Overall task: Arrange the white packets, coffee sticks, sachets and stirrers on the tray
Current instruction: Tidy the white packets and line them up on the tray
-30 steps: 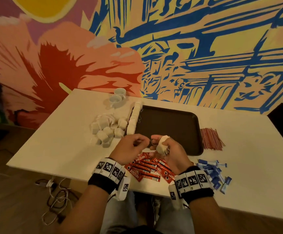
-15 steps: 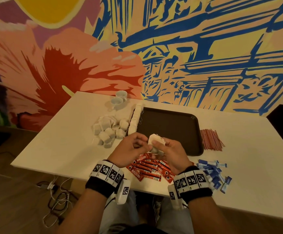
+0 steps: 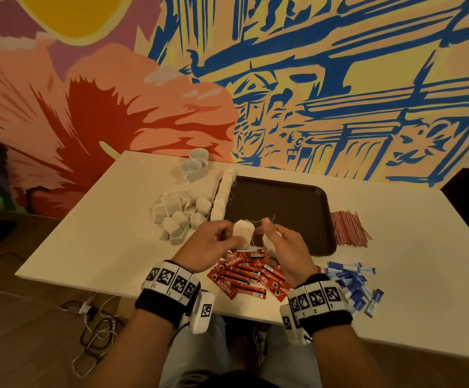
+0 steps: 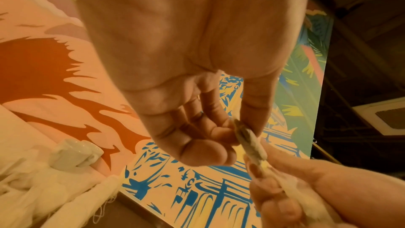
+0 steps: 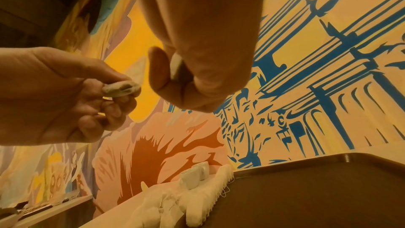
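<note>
Both forearms enter from 6 o'clock and converge toward the centre of the head view, each wrist wrapped in a black band. Left hand (image 3: 213, 245), at 9 o'clock of the pair: palm turned inward, thumb and curled fingers (image 4: 210, 146) pinching a white packet (image 3: 243, 234) by its edge. Right hand (image 3: 286, 247), at 3 o'clock: fingers curled, thumb and forefinger pinching a second white piece (image 5: 176, 66).

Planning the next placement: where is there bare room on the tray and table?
Tray: dark floor bare right of the white packet row along its left rim. Table: bare left of the packet pile and beyond the stirrers. Crowded: near edge, coffee sticks and blue sachets, under both hands.
</note>
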`<state>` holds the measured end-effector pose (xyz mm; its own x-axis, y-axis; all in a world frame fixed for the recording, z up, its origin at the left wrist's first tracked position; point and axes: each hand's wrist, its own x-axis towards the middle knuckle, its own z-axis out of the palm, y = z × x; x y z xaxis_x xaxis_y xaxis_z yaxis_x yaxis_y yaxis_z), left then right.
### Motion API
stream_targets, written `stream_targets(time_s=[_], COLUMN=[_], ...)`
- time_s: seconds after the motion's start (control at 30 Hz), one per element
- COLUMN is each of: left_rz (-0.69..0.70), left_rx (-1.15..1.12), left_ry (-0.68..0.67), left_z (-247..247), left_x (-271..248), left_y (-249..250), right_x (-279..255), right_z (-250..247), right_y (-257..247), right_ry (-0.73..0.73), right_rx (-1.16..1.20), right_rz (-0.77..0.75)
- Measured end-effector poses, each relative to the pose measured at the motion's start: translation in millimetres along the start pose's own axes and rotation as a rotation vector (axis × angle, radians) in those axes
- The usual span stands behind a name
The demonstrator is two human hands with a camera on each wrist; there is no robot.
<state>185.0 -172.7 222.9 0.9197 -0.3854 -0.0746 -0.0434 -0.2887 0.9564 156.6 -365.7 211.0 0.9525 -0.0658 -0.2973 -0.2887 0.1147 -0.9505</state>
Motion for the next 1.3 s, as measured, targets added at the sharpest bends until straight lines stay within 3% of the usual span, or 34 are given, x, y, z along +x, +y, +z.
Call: stream_targets(time_s=[0.1, 0.3, 0.6, 0.67, 0.8, 0.97, 1.3], left_rz=[-0.031, -0.074, -0.258, -0.291, -0.329, -0.3, -0.374], left_rx=[0.062, 0.152, 0.447, 0.484, 0.656, 0.833, 0.942], left_ry=[0.058, 0.206, 0.357, 0.335, 0.147, 0.006, -0.021], left_z=[-14, -51, -80, -77, -66, -58, -55], left_x=[7, 43, 116, 127, 140, 146, 170], left_y=[1, -9, -60, -74, -98, -120, -127], right_x=[5, 9, 16, 18, 22, 25, 31], right_z=[-4, -10, -17, -19, -24, -27, -34], right_y=[2, 5, 8, 9, 14, 17, 18], right_ry=[0.067, 0.038, 0.041, 0.048, 0.06, 0.062, 0.097], right_rx=[-0.028, -0.006, -0.014, -0.006, -0.02, 0.01, -0.025], right_rz=[0.002, 0.04, 0.059, 0.071, 0.11, 0.114, 0.092])
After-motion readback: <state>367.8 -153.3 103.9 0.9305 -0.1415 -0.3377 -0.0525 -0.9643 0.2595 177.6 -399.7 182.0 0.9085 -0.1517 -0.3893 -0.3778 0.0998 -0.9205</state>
